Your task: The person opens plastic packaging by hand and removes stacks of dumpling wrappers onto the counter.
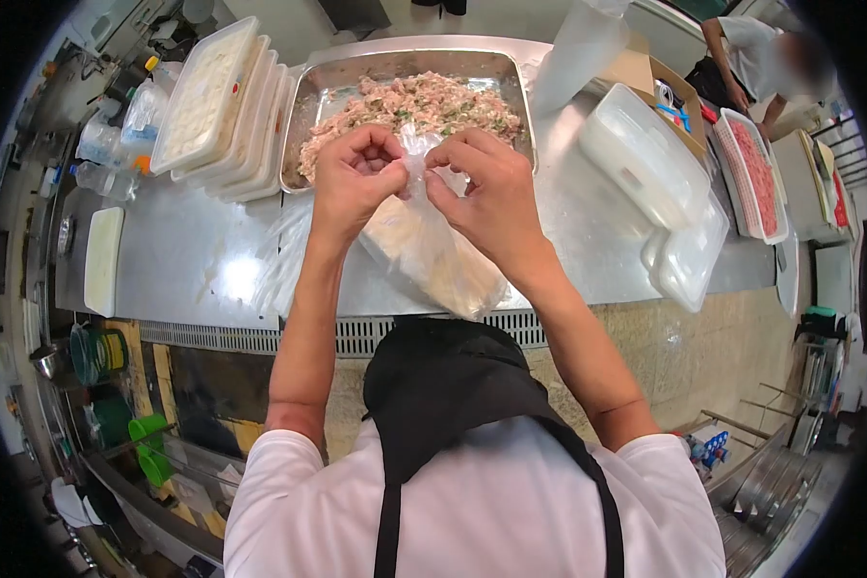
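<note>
My left hand [358, 183] pinches one side of the gathered top of a clear plastic bag [435, 252]. Opposite it, my right hand [488, 188] grips the other side with thumb and fingers closed. Something flat and pale beige, of a kind I cannot make out, lies inside the bag on the steel table. Just beyond both hands, a large metal tray [310, 91] holds pinkish minced filling [419, 104] flecked with green. Other thin clear plastic [284, 255] lies to the left of the bag.
Stacked lidded containers [207, 96] stand at the left, near plastic bottles [144, 111]. Clear plastic tubs [645, 154] lie at the right. Farther right are a cardboard box [684, 96], a basket of pink meat [756, 173] and another person [751, 58].
</note>
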### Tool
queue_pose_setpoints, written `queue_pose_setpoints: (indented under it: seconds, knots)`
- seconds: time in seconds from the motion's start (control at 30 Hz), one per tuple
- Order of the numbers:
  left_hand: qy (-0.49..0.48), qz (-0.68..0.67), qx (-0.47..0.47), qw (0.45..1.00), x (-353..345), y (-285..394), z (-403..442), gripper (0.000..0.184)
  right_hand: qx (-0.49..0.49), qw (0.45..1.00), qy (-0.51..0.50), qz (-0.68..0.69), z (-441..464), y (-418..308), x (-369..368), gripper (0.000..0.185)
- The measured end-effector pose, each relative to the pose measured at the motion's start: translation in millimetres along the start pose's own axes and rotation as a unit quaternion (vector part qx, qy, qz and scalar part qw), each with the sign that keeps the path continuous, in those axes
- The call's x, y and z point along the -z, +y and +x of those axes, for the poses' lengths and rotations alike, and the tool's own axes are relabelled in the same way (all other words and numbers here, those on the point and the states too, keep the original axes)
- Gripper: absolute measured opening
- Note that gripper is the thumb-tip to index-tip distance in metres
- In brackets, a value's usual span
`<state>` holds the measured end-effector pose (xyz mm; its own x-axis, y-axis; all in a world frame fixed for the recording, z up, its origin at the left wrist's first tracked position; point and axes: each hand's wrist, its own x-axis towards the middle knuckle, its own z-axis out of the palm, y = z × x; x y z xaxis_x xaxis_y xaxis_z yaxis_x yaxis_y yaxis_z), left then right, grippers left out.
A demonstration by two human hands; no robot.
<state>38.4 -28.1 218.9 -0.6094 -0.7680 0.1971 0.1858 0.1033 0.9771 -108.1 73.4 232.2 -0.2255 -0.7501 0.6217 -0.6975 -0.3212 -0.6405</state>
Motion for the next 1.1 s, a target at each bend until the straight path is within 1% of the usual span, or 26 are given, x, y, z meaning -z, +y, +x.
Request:
queue_pose_setpoints:
  seconds: [0.07,0.13,0.23,0.47,0.57,0.63,0.67,0.73,0.77,0.83,0.87,0.93,0.97,1.03,1.07,1.1]
  knots:
    - [0.014,-0.011,-0.005,1.000,-3,-1,-2,0.010,-0.008,1.000,-0.007,-0.016,-1,0,-1,0.011]
    - [0.052,-0.015,-0.031,0.998,-8,-2,-6,0.010,-0.007,1.000,0.010,-0.012,-3,2,-3,0.012]
    - [0.068,-0.012,-0.046,0.997,-13,-1,-10,0.010,-0.004,1.000,0.003,-0.003,-6,7,-5,0.012]
    - [0.074,0.007,-0.046,0.996,-15,-5,-15,0.010,-0.001,0.999,-0.018,0.032,-7,7,-4,0.014]
    - [0.073,0.013,-0.045,0.996,-16,-5,-16,0.009,0.022,0.999,-0.013,0.034,-9,14,-8,0.016]
    - [0.068,0.026,-0.049,0.996,-16,-5,-16,0.009,0.070,0.998,-0.008,-0.001,-8,18,-11,0.020]
    - [0.068,0.026,-0.049,0.996,-16,-5,-16,0.009,0.070,0.998,-0.008,-0.001,-7,19,-12,0.020]
    - [0.038,0.043,-0.046,0.997,-13,-5,-14,0.009,0.102,0.994,-0.015,-0.026,-6,20,-11,0.023]
    - [0.038,0.042,-0.046,0.997,-10,-6,-13,0.009,0.102,0.994,-0.016,-0.026,-6,21,-11,0.023]
    - [0.017,0.111,-0.046,0.993,-5,-4,-11,0.013,0.117,0.992,-0.049,-0.028,-4,24,-12,0.021]
    - [0.020,0.111,-0.046,0.993,-3,-1,-13,0.013,0.118,0.991,-0.050,-0.026,-3,25,-11,0.021]
    - [-0.004,0.300,-0.093,0.949,-4,18,-15,0.023,0.128,0.989,-0.077,0.002,0,26,-7,0.019]
    - [-0.002,0.300,-0.092,0.950,-3,20,-15,0.023,0.129,0.989,-0.079,0.003,2,26,-4,0.019]
    - [-0.021,0.302,-0.156,0.940,0,21,-16,0.026,0.156,0.982,-0.106,-0.003,6,25,1,0.019]
    - [-0.019,0.302,-0.153,0.941,2,23,-16,0.026,0.155,0.982,-0.108,-0.001,7,25,1,0.019]
    - [-0.037,0.305,-0.173,0.936,3,25,-14,0.025,0.162,0.980,-0.120,-0.005,9,25,2,0.019]
